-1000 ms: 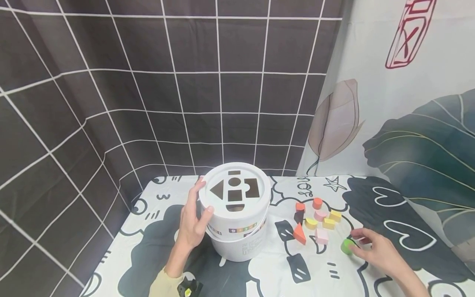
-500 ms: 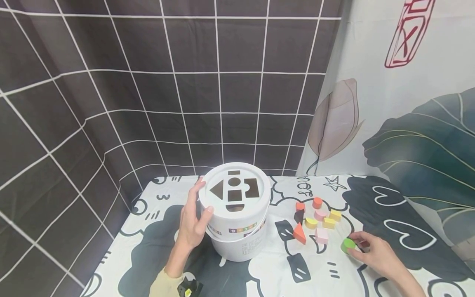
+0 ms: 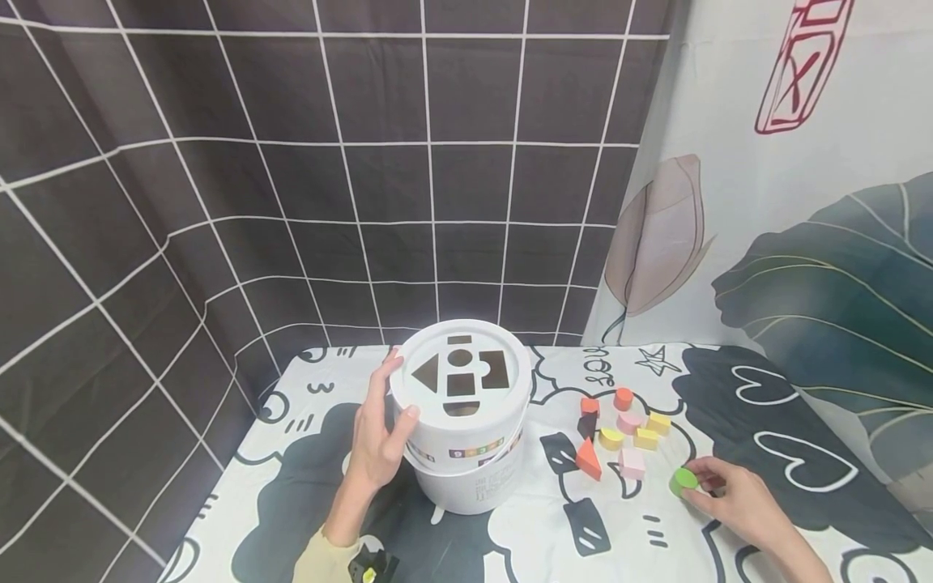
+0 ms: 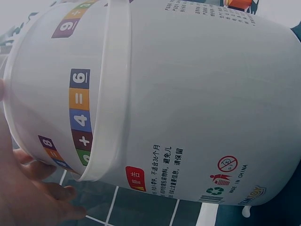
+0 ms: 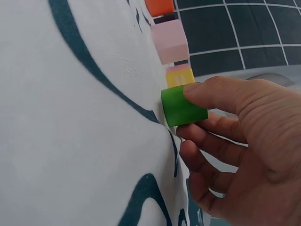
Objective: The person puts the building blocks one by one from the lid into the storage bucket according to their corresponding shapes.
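Note:
A white shape-sorter bucket point(image 3: 466, 453) stands upright on the patterned cloth, its lid point(image 3: 430, 405) pierced by round, square, triangular and other holes. My left hand point(image 3: 379, 445) holds the lid's left side, thumb near the front of the rim and index finger farther back. In the left wrist view, several fingers show beyond the bucket's printed side. My right hand point(image 3: 739, 498) pinches a green cylinder block point(image 3: 683, 482) at the right, low over the cloth. Seen from the right wrist, the thumb lies on the green block's face with fingers beneath.
Between bucket and right hand lie loose blocks: an orange triangle point(image 3: 588, 460), a pink cube point(image 3: 632, 463), a yellow half-round block point(image 3: 611, 439), a red cylinder point(image 3: 623, 398) and several others. A dark gridded cloth point(image 3: 466, 186) hangs behind the table.
The green cylinder has tipped slightly so its round top shows more, and my right fingers have shifted a little around it. My left hand and the bucket stay put.

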Action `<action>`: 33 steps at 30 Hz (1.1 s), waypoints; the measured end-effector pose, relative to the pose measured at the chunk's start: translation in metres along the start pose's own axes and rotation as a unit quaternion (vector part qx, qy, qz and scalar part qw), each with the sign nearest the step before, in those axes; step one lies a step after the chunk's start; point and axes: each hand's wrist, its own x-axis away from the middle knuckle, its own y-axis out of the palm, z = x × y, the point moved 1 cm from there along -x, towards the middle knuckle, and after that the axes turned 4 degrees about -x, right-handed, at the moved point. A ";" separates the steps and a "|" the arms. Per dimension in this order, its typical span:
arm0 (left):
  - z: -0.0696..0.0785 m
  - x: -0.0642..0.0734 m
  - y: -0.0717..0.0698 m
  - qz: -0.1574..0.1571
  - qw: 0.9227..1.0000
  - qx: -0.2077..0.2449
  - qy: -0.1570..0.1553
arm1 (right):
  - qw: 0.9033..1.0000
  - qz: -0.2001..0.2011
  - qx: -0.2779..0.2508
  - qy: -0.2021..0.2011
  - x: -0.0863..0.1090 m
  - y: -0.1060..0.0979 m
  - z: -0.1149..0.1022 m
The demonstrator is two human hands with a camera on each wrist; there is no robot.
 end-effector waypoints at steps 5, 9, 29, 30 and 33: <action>0.000 0.000 -0.001 0.001 1.000 -0.001 0.001 | 1.000 0.006 0.002 0.002 -0.001 0.000 0.000; 0.000 0.000 -0.001 0.003 1.000 -0.001 0.005 | 1.000 0.006 0.003 -0.004 -0.001 0.000 0.001; 0.000 0.000 0.000 0.004 1.000 0.004 0.010 | 0.997 0.042 0.008 -0.059 -0.008 -0.023 -0.027; -0.001 0.000 0.000 0.004 1.000 0.004 0.010 | 0.997 0.043 0.010 -0.066 -0.009 -0.025 -0.030; -0.001 0.000 0.000 0.003 1.000 0.003 0.008 | 0.995 0.049 0.016 -0.088 -0.012 -0.030 -0.038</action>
